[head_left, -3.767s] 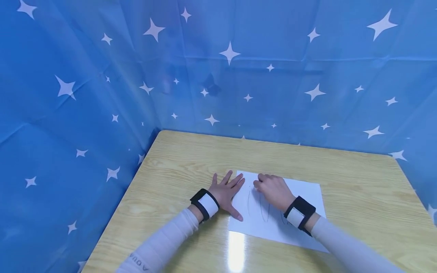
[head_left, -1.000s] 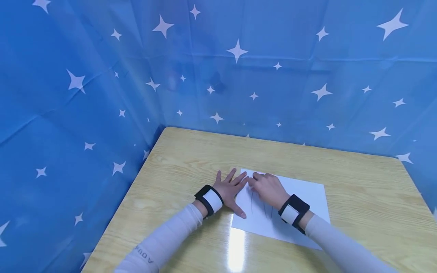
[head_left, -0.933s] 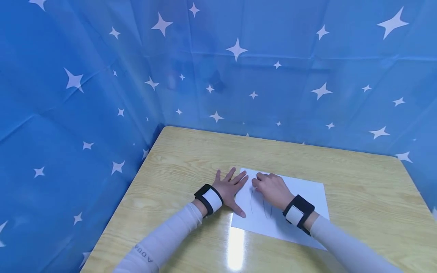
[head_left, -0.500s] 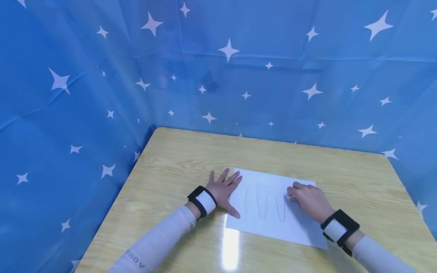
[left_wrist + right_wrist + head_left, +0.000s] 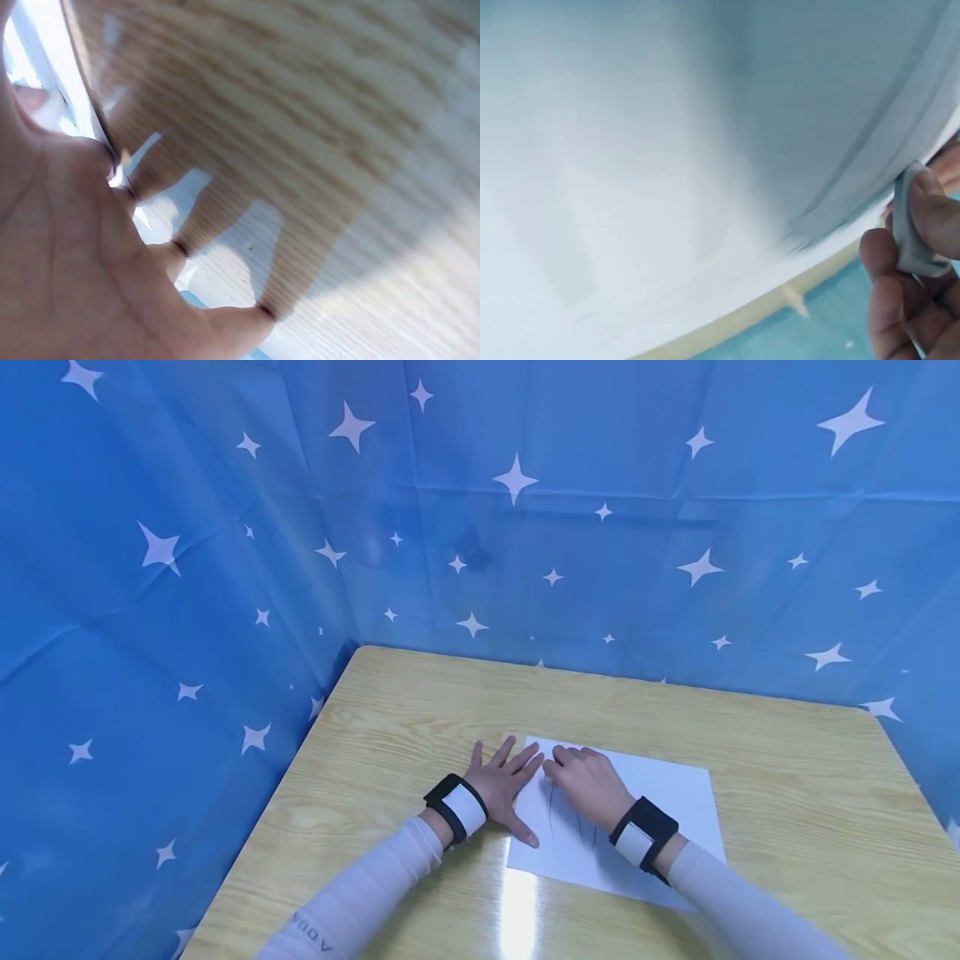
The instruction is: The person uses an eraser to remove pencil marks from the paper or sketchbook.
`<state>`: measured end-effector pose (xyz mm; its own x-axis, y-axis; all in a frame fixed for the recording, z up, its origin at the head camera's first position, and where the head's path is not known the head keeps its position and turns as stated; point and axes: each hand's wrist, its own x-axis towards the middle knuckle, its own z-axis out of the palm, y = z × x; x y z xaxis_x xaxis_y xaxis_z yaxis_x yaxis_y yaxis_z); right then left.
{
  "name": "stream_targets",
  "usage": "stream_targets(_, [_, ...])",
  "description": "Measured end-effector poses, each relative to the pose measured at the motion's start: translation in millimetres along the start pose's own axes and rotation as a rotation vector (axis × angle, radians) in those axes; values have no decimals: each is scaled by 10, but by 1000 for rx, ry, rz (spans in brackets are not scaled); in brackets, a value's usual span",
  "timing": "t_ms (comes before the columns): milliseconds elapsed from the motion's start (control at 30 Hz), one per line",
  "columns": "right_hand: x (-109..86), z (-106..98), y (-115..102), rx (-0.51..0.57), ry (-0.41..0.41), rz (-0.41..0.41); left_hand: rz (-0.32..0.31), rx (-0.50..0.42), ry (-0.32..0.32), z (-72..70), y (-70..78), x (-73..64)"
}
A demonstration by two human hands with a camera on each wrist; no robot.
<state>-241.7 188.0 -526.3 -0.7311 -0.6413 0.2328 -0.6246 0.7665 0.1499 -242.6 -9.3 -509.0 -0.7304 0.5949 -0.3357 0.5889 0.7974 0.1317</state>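
Observation:
A sheet of white paper (image 5: 637, 860) lies on the table, bearing several thin curved pencil lines (image 5: 551, 814). My left hand (image 5: 498, 787) is spread flat, its fingers across the paper's left edge and its thumb on the sheet. Over the upper left of the paper, my right hand (image 5: 596, 787) pinches a small whitish-grey eraser (image 5: 905, 225) between thumb and fingers, close to the left fingertips. In the head view the eraser is hidden under the hand. Dark lines (image 5: 877, 120) on the paper run toward it in the right wrist view.
The light wood-grain table (image 5: 420, 693) extends round the paper on all sides. A blue curtain (image 5: 600, 585) with white stars hangs behind and to the left. A bright light reflection lies on the tabletop in front of the paper.
Half a second ago my right hand was at the paper's right side; it has moved back left to the upper left, covering the lines' upper parts. My left hand stays spread in place.

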Motion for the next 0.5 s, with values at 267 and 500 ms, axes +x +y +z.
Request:
stream_targets(267, [-602,-107,391,15,-35,89,3,-23,-14,-5,17,15])
stream_targets(500, [-1021,-170,657,60,-43,198,16,-42,-16,-22,17,12])
